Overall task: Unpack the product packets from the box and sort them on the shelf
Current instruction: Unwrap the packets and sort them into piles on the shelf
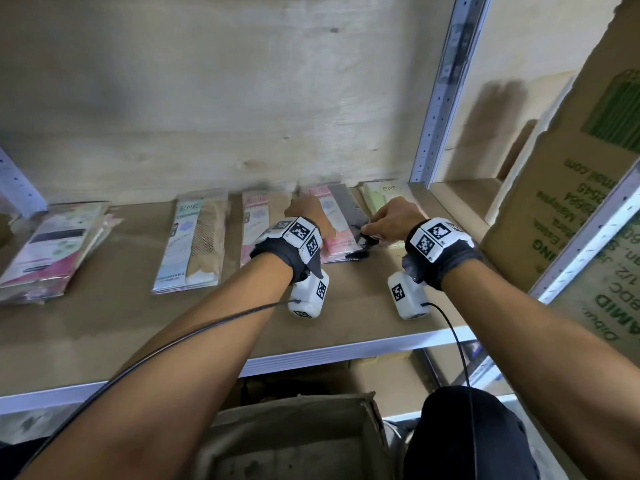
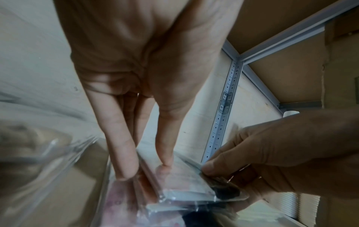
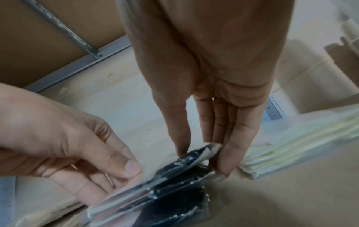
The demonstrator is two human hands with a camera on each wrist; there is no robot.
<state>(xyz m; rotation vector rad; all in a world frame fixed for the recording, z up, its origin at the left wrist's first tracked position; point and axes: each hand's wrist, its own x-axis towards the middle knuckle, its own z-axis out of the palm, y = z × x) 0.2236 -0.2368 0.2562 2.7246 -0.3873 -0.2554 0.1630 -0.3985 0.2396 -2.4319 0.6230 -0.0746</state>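
A clear packet with a pink card and black contents [image 1: 341, 237] lies on top of a like stack on the brown shelf board [image 1: 138, 323], towards its right end. My left hand [image 1: 304, 209] pinches its left side, thumb on top and fingers curled beneath, as the left wrist view [image 2: 144, 169] and the right wrist view show. My right hand [image 1: 391, 216] pinches the packet's near right corner [image 3: 204, 152] between thumb and fingers [image 3: 227, 161]. That corner is lifted a little off the stack. The open cardboard box [image 1: 294, 438] stands below the shelf, in front of me.
More packets lie in a row: a loose pile at the far left [image 1: 52, 244], a teal and beige one [image 1: 194, 244], a pink one [image 1: 254, 223], pale green ones [image 1: 384, 194] at the right. A metal upright [image 1: 443, 98] and a big printed carton [image 1: 571, 188] bound the right side.
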